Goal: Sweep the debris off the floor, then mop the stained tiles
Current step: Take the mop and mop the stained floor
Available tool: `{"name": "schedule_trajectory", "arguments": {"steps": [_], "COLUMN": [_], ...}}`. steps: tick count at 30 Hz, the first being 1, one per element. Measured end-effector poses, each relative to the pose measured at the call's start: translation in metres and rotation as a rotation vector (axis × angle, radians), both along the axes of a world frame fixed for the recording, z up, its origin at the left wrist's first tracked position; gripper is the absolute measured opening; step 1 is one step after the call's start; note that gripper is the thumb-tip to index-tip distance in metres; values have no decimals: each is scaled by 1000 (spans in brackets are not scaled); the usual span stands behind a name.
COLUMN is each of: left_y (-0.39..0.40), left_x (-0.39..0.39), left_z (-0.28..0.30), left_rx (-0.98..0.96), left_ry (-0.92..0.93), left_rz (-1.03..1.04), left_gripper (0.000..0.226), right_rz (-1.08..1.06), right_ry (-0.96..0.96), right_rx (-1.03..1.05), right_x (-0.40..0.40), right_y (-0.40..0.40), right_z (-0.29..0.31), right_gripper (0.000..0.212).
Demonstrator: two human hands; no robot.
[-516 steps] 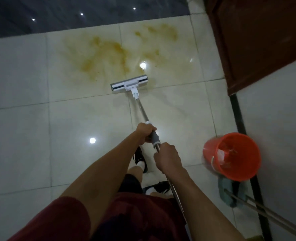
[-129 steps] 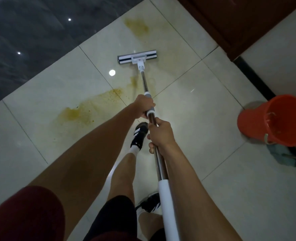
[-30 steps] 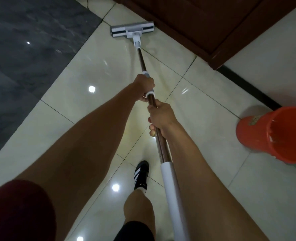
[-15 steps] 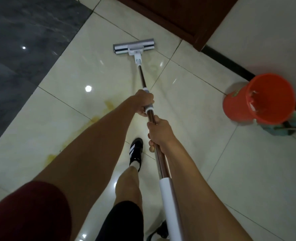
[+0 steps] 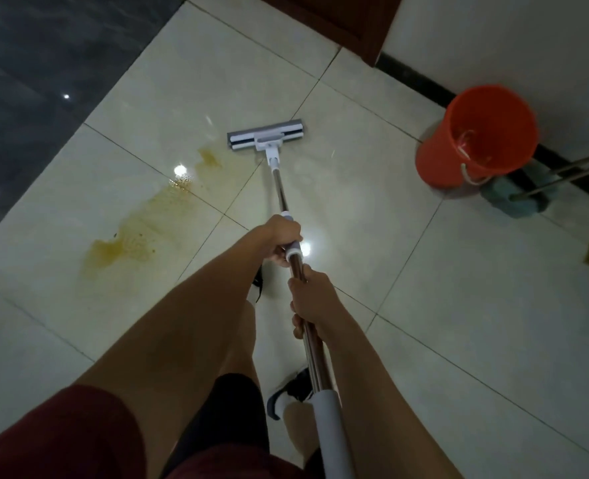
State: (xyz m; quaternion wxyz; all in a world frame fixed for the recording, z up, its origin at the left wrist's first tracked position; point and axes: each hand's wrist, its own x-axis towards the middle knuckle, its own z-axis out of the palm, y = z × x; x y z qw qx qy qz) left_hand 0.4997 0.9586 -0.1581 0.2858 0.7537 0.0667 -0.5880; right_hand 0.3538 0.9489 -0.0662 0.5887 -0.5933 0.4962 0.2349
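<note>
The left hand (image 5: 279, 238) is wrapped round the mop pole (image 5: 281, 191) at its grey collar, and the right hand (image 5: 312, 302) grips the same pole lower down, toward six o'clock; the flat mop head (image 5: 266, 135) lies on the pale tiles (image 5: 459, 305) at twelve o'clock from the hands; the yellow-brown stain (image 5: 141, 229) spreads at nine to ten o'clock, just beside the head; an orange bucket (image 5: 476, 140) stands at two o'clock by the wall, with a teal mop (image 5: 514, 200) beside it.
</note>
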Motion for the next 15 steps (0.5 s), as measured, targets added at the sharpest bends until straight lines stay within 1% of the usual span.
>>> {"name": "schedule_trajectory", "arguments": {"steps": [2,5,7,9,11,13,15], "left_y": [8,14,13,7,-3,-15,-29], "left_x": [-21,-37,-37,-28,-14,5,31], "left_z": [6,7,6,2,0,-3,-5], "left_rx": [10,22,6,-25,-48,-79,-109], "left_ry": [15,39,17,-11,-40,-82,-114], "left_rz": [-7,26,86,139,177,173,162], "left_gripper": [8,16,19,16,12,5,5], "right_rz": [19,15,16,51,87,141,209], "right_ry": [10,21,15,-2,-26,-32,-6], "right_rx": [-7,-25,-61,-122,-177,-247,-328], "right_x": [-21,-37,-34,-23,-5,17,47], "right_y": [7,13,10,2,-8,-20,-35], "right_z": [5,9,9,7,5,0,-7], "right_gripper": [19,9,11,18,18,20,21]}}
